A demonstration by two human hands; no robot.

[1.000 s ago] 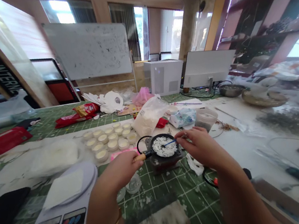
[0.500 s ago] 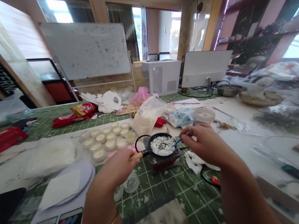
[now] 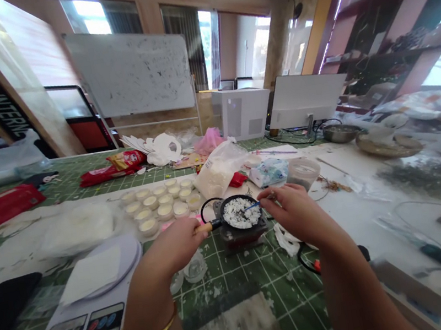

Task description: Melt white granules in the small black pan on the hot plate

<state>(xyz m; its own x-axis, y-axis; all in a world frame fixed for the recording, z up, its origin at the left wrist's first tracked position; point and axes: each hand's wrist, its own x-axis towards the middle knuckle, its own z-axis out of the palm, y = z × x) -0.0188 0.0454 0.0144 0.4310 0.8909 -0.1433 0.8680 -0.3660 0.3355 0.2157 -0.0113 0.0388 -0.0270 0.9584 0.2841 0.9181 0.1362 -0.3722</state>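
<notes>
My left hand (image 3: 185, 235) is closed round the wooden handle (image 3: 204, 228) of a small black frying pan (image 3: 223, 223). The pan rests on a small dark hotplate (image 3: 244, 237) and holds white flakes (image 3: 237, 212). From the right, my right hand (image 3: 288, 205) grips a thin blue stick (image 3: 252, 205), its tip down among the flakes. What kind of stick it is, I cannot make out. Behind the pan stands a clear bag of pale granules (image 3: 216, 174). Left of it are several small cups of pale wax-like filling (image 3: 165, 211).
A kitchen scale (image 3: 81, 315) with a white sheet on it lies at front left. Two clear cups (image 3: 195, 268) sit below my left hand. White crumpled tissue (image 3: 286, 240) and a black cable are right of the hotplate. A clear tub (image 3: 303, 170) stands behind my right hand.
My right hand has moved slightly left, carrying the stick's tip further toward the middle of the pan. The left hand keeps its grip; the whole view has shifted a little.
</notes>
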